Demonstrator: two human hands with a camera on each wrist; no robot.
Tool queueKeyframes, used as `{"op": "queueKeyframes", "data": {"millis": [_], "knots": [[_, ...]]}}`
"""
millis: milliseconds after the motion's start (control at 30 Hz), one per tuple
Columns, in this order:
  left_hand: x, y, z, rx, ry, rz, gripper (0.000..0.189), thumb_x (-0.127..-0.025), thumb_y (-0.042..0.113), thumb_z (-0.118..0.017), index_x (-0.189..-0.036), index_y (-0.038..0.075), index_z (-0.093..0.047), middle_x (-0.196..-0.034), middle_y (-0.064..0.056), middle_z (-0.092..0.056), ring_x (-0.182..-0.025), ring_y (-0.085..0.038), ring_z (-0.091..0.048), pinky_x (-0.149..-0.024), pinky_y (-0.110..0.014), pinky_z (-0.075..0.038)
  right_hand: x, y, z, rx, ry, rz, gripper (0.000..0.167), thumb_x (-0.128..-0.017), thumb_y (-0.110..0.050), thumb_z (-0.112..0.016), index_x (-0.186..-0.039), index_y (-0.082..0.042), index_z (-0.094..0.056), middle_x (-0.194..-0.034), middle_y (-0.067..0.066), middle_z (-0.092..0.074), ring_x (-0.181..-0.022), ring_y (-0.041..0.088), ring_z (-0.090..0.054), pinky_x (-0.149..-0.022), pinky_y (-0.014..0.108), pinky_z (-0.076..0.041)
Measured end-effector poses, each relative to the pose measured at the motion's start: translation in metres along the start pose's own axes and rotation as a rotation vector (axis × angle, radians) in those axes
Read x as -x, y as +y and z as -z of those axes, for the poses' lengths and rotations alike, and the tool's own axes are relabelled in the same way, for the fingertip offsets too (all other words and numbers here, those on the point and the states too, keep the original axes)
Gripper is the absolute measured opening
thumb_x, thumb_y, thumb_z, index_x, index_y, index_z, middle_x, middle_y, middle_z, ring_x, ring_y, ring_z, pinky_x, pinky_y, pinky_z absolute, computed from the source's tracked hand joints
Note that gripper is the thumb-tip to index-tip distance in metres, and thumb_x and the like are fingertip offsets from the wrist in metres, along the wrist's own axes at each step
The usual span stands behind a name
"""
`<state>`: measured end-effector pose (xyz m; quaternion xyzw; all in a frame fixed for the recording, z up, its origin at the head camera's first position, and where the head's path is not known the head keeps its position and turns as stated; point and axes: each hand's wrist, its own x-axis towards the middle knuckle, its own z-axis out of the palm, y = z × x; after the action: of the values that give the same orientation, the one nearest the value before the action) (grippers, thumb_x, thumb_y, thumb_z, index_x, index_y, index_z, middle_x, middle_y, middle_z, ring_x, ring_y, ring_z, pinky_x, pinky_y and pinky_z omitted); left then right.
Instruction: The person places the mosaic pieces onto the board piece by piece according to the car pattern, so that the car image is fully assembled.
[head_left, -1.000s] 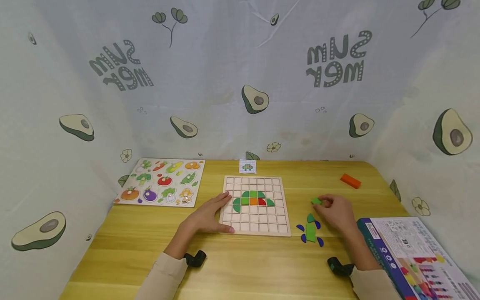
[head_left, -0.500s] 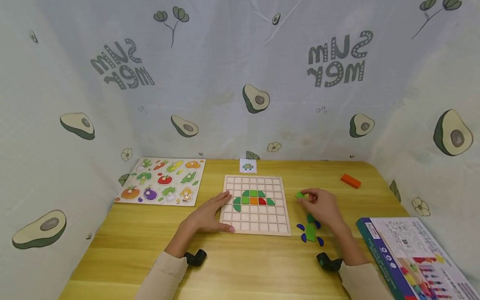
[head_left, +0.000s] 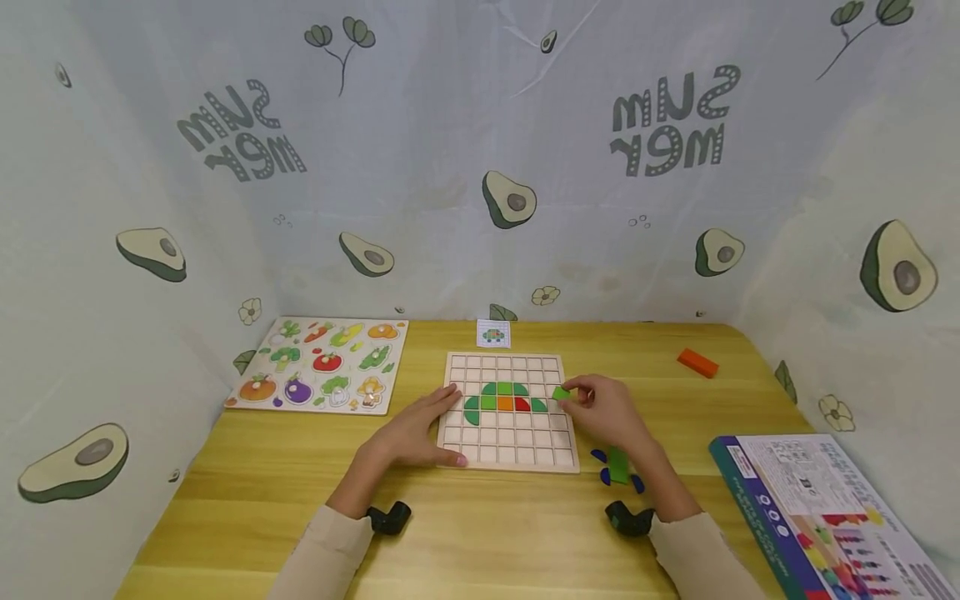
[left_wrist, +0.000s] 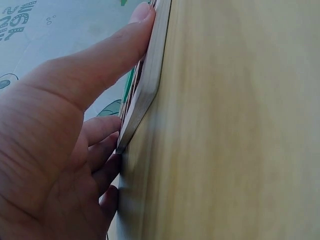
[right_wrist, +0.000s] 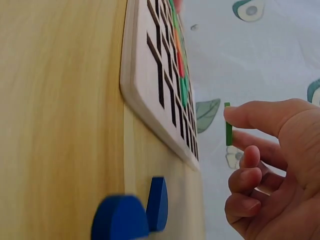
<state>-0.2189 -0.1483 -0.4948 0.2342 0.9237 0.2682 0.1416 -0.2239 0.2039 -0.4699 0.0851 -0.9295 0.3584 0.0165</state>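
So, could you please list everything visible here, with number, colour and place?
Table: 1, yellow wood, below
Curtain: 1, pale, behind
Board: 1, pale wood grid, middle
Set-in pieces: several green, 1 orange, 1 red, in board
Card: 1, white, behind board
Vegetable puzzle: 1, multicoloured, left
Block: 1, orange-red, far right
Box: 1, blue and white, near right
Loose pieces: at least 3 blue, 1 green, right of board
Held piece: 1, green, in right hand
Wrist cameras: 2, black, at wrists
Sleeves: 2, beige, on forearms
Left hand: 1, bare, at board's left edge
Right hand: 1, bare, near board's right edge
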Motion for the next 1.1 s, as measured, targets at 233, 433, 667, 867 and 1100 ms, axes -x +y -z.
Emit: {"op": "queueKeyframes", "data": {"millis": [233, 433, 667, 867, 1100], "knots": [[-0.002, -0.001, -0.001, -0.008, 0.0, 0.005, 0.113, -0.075, 0.066, -0.082, -0.165, 0.024, -0.027, -0.173, 0.006, -0.018, -0.16, -0.028, -0.019, -0.127, -0.053, -0.026, -0.006, -0.016, -0.007, -0.037, -0.065, 0.02, 0.025, -0.092, -0.02, -0.079, -0.112, -0.006, -0.076, -0.079, 0.003, -0.053, -0.068, 0.018, -0.046, -0.055, 0.025, -0.036], [-0.002, 0.001, 0.0, -0.001, 0.001, 0.01, 0.113, -0.075, 0.066, -0.082, -0.165, 0.024, -0.028, -0.173, 0.005, -0.019, -0.16, -0.028, -0.019, -0.127, -0.054, -0.026, -0.012, -0.025, -0.016, -0.071, -0.137, 0.101, 0.022, -0.092, -0.015, -0.077, -0.111, -0.003, -0.076, -0.076, 0.002, -0.053, -0.062, 0.014, -0.042, -0.055, 0.024, -0.034], [-0.002, 0.0, 0.0, -0.008, -0.001, 0.013, 0.114, -0.075, 0.067, -0.082, -0.165, 0.023, -0.027, -0.173, 0.005, -0.018, -0.16, -0.029, -0.019, -0.127, -0.054, -0.026, -0.018, -0.029, -0.034, -0.087, -0.191, 0.138, 0.02, -0.091, -0.012, -0.077, -0.109, -0.004, -0.076, -0.075, 0.0, -0.053, -0.061, 0.011, -0.041, -0.057, 0.022, -0.035], [-0.001, 0.001, 0.003, 0.008, -0.003, 0.008, 0.113, -0.075, 0.065, -0.083, -0.165, 0.023, -0.028, -0.173, 0.005, -0.019, -0.16, -0.031, -0.02, -0.126, -0.056, -0.026, -0.02, -0.039, -0.05, -0.087, -0.216, 0.115, 0.02, -0.09, -0.015, -0.08, -0.109, -0.009, -0.078, -0.076, -0.001, -0.054, -0.071, 0.012, -0.048, -0.061, 0.021, -0.038], [-0.001, 0.002, 0.003, -0.002, -0.009, -0.003, 0.114, -0.075, 0.067, -0.082, -0.165, 0.023, -0.028, -0.173, 0.004, -0.019, -0.16, -0.031, -0.02, -0.126, -0.055, -0.027, -0.019, -0.048, -0.066, -0.085, -0.229, 0.171, 0.019, -0.087, -0.014, -0.082, -0.105, -0.008, -0.079, -0.073, -0.003, -0.054, -0.07, 0.011, -0.048, -0.063, 0.022, -0.04]]}}
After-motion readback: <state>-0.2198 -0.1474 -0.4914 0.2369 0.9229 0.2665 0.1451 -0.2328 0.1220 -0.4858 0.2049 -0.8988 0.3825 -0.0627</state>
